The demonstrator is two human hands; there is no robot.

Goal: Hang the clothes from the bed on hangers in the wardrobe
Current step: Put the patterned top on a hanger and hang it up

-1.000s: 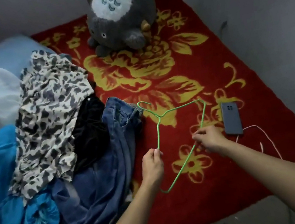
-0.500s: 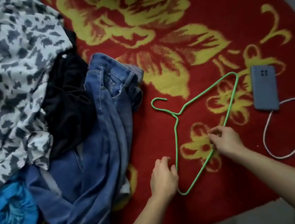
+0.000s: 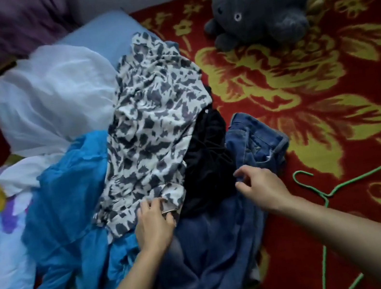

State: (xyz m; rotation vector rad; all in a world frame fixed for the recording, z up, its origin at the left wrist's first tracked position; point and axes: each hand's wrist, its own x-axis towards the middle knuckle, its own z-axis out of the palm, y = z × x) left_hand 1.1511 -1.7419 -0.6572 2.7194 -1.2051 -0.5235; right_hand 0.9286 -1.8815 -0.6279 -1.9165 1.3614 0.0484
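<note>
Your left hand (image 3: 154,224) lay at the near side of the pile, its grip pinching the hem of the spotted blouse (image 3: 156,130), a thin, crinkled cream fabric with grey blotches. Your right hand (image 3: 259,184) hovered just above the jeans (image 3: 255,140), grip released, fingers loosely curled round nothing. The jeans were stiff faded denim, with the waistband toward the bed's far edge and the legs running to its near edge. A soft black garment (image 3: 208,156) sat between the blouse and the jeans. Left of the blouse lay a bright blue garment (image 3: 67,204) and a sheer white cloth (image 3: 49,98). The green wire hanger (image 3: 325,198) lay flat on the bed (image 3: 374,155), on its red plush blanket, toward the right edge. Its hook pointed at the jeans, and its long bar ran from far right to the near edge
</note>
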